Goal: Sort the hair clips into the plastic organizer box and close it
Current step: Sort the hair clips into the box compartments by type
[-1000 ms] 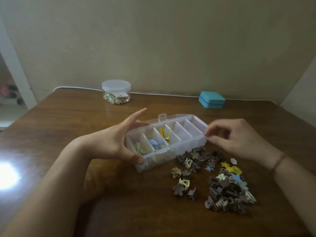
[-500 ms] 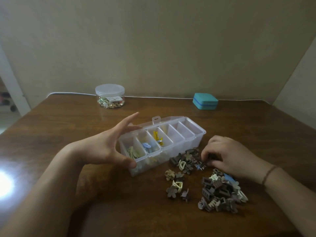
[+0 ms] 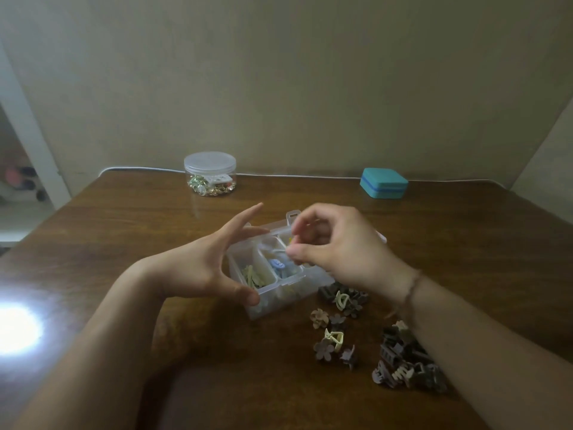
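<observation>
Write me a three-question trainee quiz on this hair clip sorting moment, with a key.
1. True or false: the organizer box is open.
2. Which hand steadies the box's near end? A) left hand B) right hand
3. Fill in: the unsorted hair clips lie on the table to the box's ____ side.

Key: 1 true. 2 A; thumb on the near corner, fingers straight; the right hand hovers over the compartments, fingertips pinched. 3 right.
</observation>
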{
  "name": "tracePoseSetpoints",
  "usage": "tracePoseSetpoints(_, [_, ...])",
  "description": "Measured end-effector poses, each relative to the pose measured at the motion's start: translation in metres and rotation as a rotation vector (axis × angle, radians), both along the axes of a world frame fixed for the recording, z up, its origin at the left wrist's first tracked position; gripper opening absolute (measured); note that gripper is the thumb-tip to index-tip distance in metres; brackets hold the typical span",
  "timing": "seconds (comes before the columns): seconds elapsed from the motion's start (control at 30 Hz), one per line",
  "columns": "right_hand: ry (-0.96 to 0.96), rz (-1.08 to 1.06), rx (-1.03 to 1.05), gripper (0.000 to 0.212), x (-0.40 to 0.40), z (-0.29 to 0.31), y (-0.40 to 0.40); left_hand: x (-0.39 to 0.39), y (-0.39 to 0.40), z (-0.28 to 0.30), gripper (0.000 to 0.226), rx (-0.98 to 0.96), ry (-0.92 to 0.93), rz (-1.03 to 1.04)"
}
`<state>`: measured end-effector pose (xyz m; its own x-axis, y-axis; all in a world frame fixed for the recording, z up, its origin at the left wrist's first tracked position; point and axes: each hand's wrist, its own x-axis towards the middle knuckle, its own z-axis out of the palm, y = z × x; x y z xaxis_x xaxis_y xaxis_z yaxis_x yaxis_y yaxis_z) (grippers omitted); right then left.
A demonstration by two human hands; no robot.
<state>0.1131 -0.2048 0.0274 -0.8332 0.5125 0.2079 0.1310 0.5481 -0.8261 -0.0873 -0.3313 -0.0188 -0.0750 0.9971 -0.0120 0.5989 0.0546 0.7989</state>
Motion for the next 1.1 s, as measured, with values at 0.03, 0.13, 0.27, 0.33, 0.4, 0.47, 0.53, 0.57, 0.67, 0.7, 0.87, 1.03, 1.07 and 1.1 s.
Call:
tracePoseSetpoints(0.03, [-0.025, 0.021, 0.042, 0.021, -0.008, -0.001, -0.005, 0.0, 0.0, 0.0, 0.123, 0.002, -0.005, -0.001])
tracePoseSetpoints(0.13, [-0.084, 0.129, 0.106, 0.016, -0.012, 0.0, -0.008, -0.002, 0.001, 0.0, 0.123, 0.008, -0.01, 0.006])
tracePoseSetpoints(0.27, [0.012, 0.09, 0.051, 0.013, 0.016, 0.011, 0.018, -0.001, 0.001, -0.001, 0.123, 0.01, -0.005, 0.006])
tracePoseSetpoints(0.33, [0.059, -0.028, 0.089, 0.012, 0.04, 0.016, 0.04, -0.001, 0.001, -0.001, 0.123, 0.015, -0.004, 0.011])
tracePoseSetpoints(0.4, [0.046, -0.144, 0.136, 0.017, 0.068, 0.015, 0.062, -0.001, 0.001, -0.001, 0.123, 0.019, -0.005, 0.008])
tracePoseSetpoints(0.47, [-0.124, -0.193, 0.246, 0.026, 0.099, 0.009, 0.083, -0.001, 0.001, -0.001, 0.122, 0.021, -0.005, 0.005])
tracePoseSetpoints(0.53, [-0.4, -0.141, 0.357, 0.034, 0.126, -0.003, 0.099, -0.001, 0.001, -0.001, 0.122, 0.029, 0.001, 0.004])
tracePoseSetpoints(0.57, [-0.513, -0.089, 0.394, 0.036, 0.136, -0.011, 0.104, -0.001, 0.001, -0.001, 0.122, 0.03, 0.004, 0.005])
tracePoseSetpoints(0.67, [-0.634, 0.037, 0.472, 0.035, 0.157, -0.031, 0.107, -0.001, 0.001, -0.001, 0.122, 0.027, 0.006, 0.007])
tracePoseSetpoints(0.7, [-0.617, 0.055, 0.471, 0.036, 0.161, -0.037, 0.105, -0.001, 0.001, -0.001, 0.122, 0.026, 0.006, 0.007])
tracePoseSetpoints(0.87, [-0.491, 0.066, 0.513, 0.039, 0.165, -0.055, 0.099, 0.001, 0.001, -0.001, 0.122, 0.037, 0.022, 0.014])
tracePoseSetpoints(1.03, [-0.438, -0.029, 0.533, 0.027, 0.163, -0.06, 0.1, 0.002, 0.001, 0.0, 0.122, 0.046, 0.027, 0.009])
tracePoseSetpoints(1.07, [-0.428, -0.048, 0.53, 0.028, 0.164, -0.061, 0.101, 0.002, 0.001, 0.0, 0.122, 0.047, 0.025, 0.009])
tracePoseSetpoints(1.1, [-0.417, -0.067, 0.527, 0.031, 0.165, -0.062, 0.1, 0.002, 0.0, 0.0, 0.122, 0.045, 0.024, 0.008])
